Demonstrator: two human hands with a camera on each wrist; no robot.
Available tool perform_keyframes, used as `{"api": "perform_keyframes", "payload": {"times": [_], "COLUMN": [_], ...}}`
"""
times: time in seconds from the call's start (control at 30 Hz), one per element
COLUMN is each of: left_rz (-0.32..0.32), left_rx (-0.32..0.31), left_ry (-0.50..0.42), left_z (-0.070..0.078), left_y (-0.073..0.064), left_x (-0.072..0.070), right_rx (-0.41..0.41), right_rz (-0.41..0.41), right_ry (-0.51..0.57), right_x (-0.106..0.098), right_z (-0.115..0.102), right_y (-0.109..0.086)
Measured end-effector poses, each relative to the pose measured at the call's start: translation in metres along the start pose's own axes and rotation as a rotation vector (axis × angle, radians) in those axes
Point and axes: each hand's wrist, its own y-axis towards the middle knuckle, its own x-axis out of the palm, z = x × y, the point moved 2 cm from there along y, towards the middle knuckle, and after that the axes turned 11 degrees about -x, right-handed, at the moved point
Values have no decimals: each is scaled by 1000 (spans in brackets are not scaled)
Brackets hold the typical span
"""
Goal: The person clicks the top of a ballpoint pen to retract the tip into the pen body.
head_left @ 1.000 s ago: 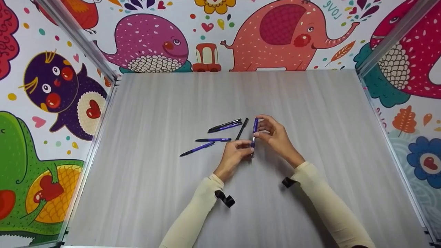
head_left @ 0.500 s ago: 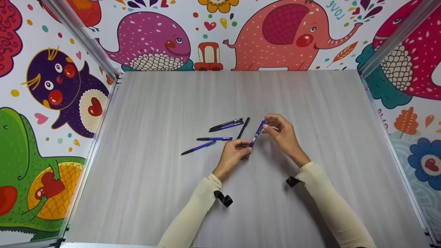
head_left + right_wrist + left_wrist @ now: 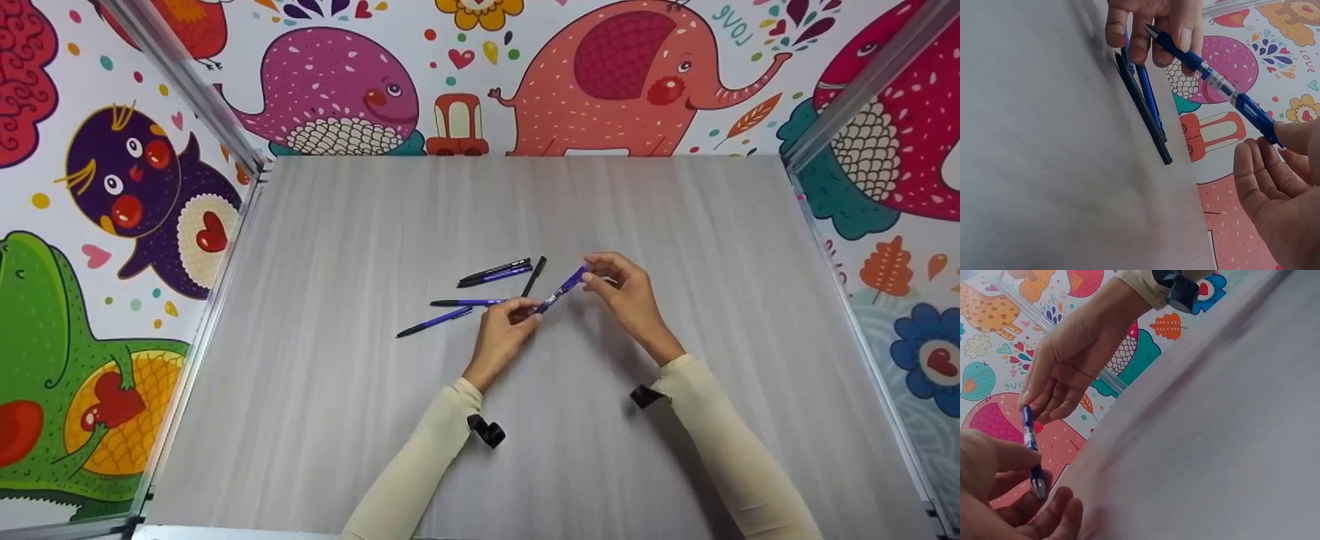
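Pen (image 3: 1219, 84), blue with a pale printed mid-section, is held above the table (image 3: 600, 465), slanted between both hands. Tip end is pinched between thumb and fingers of the left hand (image 3: 501, 337), metal point poking out past the thumb. Other end is pinched by thumb and fingers of the right hand (image 3: 626, 292). Both grips narrow, same pen.

Five more on the table, left of the held one: a side-by-side pair (image 3: 491, 274), a black pen (image 3: 535, 276) set steeply just beside the pair's right end, a blue-and-black pen (image 3: 465, 303) running up to the left hand, and an angled blue-and-black one (image 3: 433, 322) nearest the person. Cream sleeves (image 3: 420, 457) are worn.
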Motion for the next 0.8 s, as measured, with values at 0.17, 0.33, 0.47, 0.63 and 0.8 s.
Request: {"api": "perform_keyframes", "payload": {"times": [0.17, 0.33, 0.47, 0.63, 0.8], "left_rz": [60, 101, 141, 173, 173], "left_rx": [50, 78, 114, 139, 181], "left_ry": [65, 108, 177, 232, 265], "left_z": [-1, -4, -4, -2, 0], "left_y": [2, 4, 4, 4, 5], "left_x": [-2, -1, 0, 1, 5], "right_rx": [40, 81, 63, 27, -4], "right_rz": [-7, -61, -129, -201, -241], "right_ry": [-8, -118, -228, -278, -314], "right_x": [-6, -12, -17, -22, -27], "right_z": [7, 11, 12, 14, 17], "right_y": [-4, -8, -11, -13, -13]}}
